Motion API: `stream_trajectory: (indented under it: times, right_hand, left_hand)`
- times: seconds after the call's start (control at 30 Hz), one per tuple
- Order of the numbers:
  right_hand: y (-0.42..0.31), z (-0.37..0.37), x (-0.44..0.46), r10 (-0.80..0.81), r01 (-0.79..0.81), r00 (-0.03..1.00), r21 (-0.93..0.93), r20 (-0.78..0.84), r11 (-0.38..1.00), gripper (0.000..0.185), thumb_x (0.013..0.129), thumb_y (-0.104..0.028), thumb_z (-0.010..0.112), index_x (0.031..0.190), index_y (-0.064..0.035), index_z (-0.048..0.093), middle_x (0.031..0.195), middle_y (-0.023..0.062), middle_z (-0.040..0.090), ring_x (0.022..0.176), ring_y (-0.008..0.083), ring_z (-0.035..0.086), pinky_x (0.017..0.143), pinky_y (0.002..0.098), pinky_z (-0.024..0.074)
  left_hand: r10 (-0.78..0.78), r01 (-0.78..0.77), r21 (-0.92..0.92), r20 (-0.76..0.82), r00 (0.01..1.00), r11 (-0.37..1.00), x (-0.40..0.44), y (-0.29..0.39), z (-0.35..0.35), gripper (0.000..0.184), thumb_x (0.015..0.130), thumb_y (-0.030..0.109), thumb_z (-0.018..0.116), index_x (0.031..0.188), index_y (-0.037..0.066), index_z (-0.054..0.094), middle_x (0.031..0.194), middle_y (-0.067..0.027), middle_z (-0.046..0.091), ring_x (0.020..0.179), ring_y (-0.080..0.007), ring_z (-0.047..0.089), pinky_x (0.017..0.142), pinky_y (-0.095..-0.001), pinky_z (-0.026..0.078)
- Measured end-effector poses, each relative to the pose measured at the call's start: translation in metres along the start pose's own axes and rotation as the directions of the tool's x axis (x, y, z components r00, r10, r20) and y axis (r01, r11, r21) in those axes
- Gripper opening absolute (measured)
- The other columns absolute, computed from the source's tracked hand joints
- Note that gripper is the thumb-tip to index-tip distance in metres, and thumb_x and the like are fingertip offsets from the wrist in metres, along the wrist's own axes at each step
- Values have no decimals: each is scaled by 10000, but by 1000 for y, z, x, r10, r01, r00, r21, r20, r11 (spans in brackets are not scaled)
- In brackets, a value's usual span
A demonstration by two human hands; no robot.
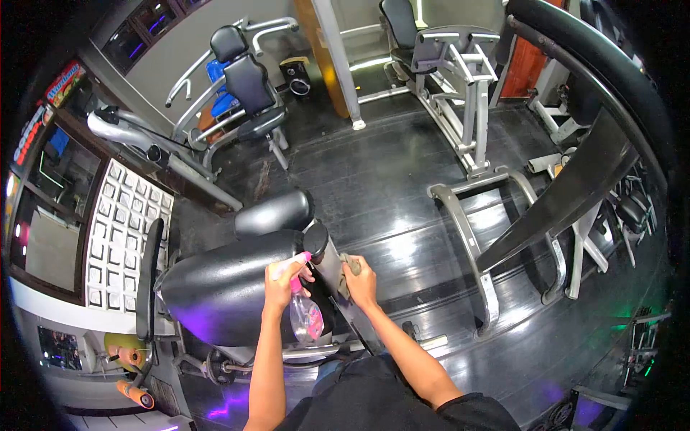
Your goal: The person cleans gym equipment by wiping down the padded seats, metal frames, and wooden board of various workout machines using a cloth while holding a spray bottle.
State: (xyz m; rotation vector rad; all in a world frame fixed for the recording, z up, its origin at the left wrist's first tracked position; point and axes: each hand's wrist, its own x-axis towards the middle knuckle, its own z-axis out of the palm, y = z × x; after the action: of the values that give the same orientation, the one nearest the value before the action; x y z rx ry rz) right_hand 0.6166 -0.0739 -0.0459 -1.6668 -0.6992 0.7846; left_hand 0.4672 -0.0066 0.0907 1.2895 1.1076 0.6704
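My left hand (pixel 283 281) is closed around the neck of a clear spray bottle (pixel 307 319) with a pink trigger head. The bottle hangs over the edge of a black padded bench (pixel 230 287). With my right hand (pixel 359 281) I grip a greyish-brown cloth (pixel 349 266), pressed against the side of a grey metal post (pixel 330 267) with a dark rounded cap. Part of the cloth is hidden under my fingers. A smaller black pad (pixel 275 214) sits just beyond the bench.
A black-seated exercise machine (pixel 249 82) stands at the back left. Grey-framed machines (pixel 471 108) line the back right. A large curved black beam (pixel 575 187) rises at the right. Shiny dark flooring (pixel 381 179) lies between them.
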Motion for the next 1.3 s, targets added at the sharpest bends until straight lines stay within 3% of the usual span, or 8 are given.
stream_trajectory:
  times: [0.27, 0.67, 0.73, 0.93, 1.07, 1.13, 1.17, 1.3]
  right_hand:
    - [-6, 1, -40, -281, 285, 955, 32, -97, 958, 271, 903, -215, 673, 1086, -35, 585, 1000, 188, 650, 946, 410, 644, 802, 444, 503]
    - [29, 7, -27, -32, 36, 994, 42, -103, 998, 240, 929, -210, 653, 1088, -35, 618, 908, 175, 708, 863, 285, 701, 779, 384, 519]
    - [11, 9, -25, -130, 138, 983, 56, -126, 989, 283, 891, -188, 676, 1122, -38, 609, 1014, 198, 677, 968, 399, 653, 835, 426, 505]
    - [45, -10, -67, -168, 169, 982, -4, -91, 986, 236, 894, -154, 665, 1096, -43, 615, 1012, 187, 660, 982, 391, 647, 845, 428, 502]
    - [91, -18, -74, 58, -58, 998, -4, -30, 998, 240, 930, -201, 646, 1097, -30, 632, 991, 182, 699, 949, 314, 683, 838, 370, 502]
    - [86, -20, -62, 136, -137, 990, 15, 41, 990, 246, 905, -220, 661, 1091, -60, 637, 1046, 169, 695, 1009, 371, 662, 860, 419, 500]
    - [89, -15, -54, 130, -130, 991, 11, 30, 991, 247, 905, -232, 663, 1090, -69, 647, 1038, 166, 698, 1005, 365, 665, 864, 415, 500]
    - [51, -3, -17, 109, -109, 994, 0, 9, 994, 276, 904, -268, 674, 1117, -91, 673, 1037, 152, 697, 989, 349, 669, 873, 399, 501]
  left_hand:
    - [35, -37, -29, -71, 997, 999, -32, -17, 15, 384, 909, 323, 613, 871, -51, 686, 724, -108, 662, 623, -186, 668, 443, -309, 542]
    - [-75, 72, 39, 65, 995, 997, -57, -78, 33, 408, 932, 333, 597, 797, -39, 696, 683, -82, 670, 600, -150, 642, 469, -299, 504]
    - [173, -243, 345, 221, 960, 907, -52, -82, 25, 366, 911, 302, 608, 782, -28, 699, 672, -76, 682, 592, -155, 644, 539, -296, 498]
    - [-113, 60, 242, 212, 971, 969, -55, -72, 21, 335, 911, 279, 596, 865, -32, 713, 710, -94, 699, 621, -155, 661, 547, -297, 516]
    - [-140, 74, 243, 267, 953, 967, -54, -76, 16, 334, 911, 267, 588, 931, -42, 713, 741, -102, 701, 604, -164, 661, 534, -302, 535]
    - [65, -177, 303, 346, 936, 936, -54, -77, 16, 329, 906, 262, 588, 904, -44, 706, 752, -101, 698, 605, -166, 662, 533, -303, 533]
    - [-113, 55, 206, 277, 954, 977, -56, -70, 17, 319, 905, 250, 583, 885, -47, 698, 755, -98, 697, 583, -168, 659, 533, -295, 523]
    - [-195, 142, 234, 222, 955, 962, -60, -70, 19, 313, 907, 241, 578, 879, -49, 693, 750, -95, 697, 553, -167, 653, 525, -287, 509]
